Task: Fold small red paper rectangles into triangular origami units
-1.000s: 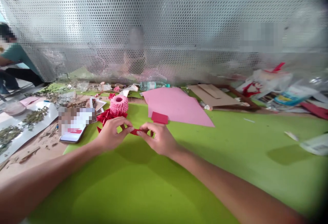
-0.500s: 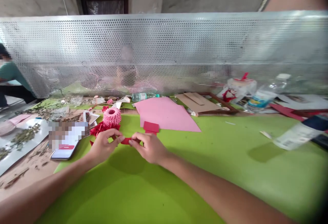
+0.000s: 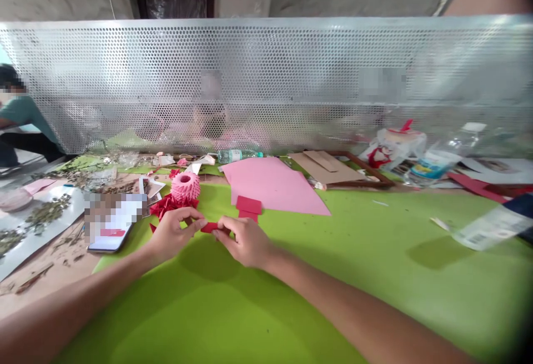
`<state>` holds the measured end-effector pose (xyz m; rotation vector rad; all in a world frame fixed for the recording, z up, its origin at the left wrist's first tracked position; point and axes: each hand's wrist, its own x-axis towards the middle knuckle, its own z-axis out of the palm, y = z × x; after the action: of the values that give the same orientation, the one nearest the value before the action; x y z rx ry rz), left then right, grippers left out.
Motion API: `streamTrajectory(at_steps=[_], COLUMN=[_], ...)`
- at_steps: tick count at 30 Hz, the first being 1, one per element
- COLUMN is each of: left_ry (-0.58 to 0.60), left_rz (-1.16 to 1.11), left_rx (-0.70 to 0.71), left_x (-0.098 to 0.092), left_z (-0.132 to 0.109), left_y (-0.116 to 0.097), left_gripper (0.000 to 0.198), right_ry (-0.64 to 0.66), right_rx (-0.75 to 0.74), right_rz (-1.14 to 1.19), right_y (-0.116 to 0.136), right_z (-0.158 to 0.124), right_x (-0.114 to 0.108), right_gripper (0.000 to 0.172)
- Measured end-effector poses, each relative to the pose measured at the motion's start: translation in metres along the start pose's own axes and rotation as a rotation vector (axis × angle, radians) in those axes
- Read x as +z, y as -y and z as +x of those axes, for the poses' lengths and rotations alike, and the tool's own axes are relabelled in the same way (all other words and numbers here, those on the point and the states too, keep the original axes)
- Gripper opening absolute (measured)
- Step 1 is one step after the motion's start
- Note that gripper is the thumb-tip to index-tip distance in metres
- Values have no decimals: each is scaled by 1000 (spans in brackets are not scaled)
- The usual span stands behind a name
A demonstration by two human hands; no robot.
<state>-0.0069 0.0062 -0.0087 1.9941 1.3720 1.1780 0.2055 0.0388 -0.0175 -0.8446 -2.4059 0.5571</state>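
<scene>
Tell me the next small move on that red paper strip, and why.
Probably press a firm crease into the red paper strip before reaching for anything else. The left hand and right hand both pinch it, so it is held steady. The red folded pieces around the pink folded-paper ring look similarly creased.

Entry: no legible text. A plastic bottle's label [image 3: 431,166], a clear packet's barcode [image 3: 474,237] and a phone screen [image 3: 109,246] are showing only blur or pixelation.
</scene>
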Motion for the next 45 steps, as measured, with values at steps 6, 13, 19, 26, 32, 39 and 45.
streamTrajectory(at_steps=[6, 13, 19, 26, 32, 39, 45], left_ry=[91, 173, 118, 117, 135, 196, 239], left_rz=[-18, 7, 8, -24, 21, 44, -9], left_rx=[-25, -30, -2, -12, 49, 105, 235], left_x=[3, 3, 2, 3, 3, 1, -3], left_z=[2, 1, 0, 0, 0, -2, -3], left_y=[5, 5, 6, 5, 6, 5, 1], left_gripper=[21, 21, 21, 22, 17, 19, 26], right_ry=[16, 10, 21, -25, -25, -66, -46], right_rx=[-36, -92, -62, -76, -136, 15, 142], right_rz=[13, 2, 43, 75, 120, 149, 369], right_y=[1, -4, 1, 1, -3, -2, 2], right_z=[1, 1, 1, 1, 0, 1, 2], right_x=[-1, 1, -6, -8, -5, -5, -9], right_gripper=[28, 37, 37, 35, 33, 31, 36])
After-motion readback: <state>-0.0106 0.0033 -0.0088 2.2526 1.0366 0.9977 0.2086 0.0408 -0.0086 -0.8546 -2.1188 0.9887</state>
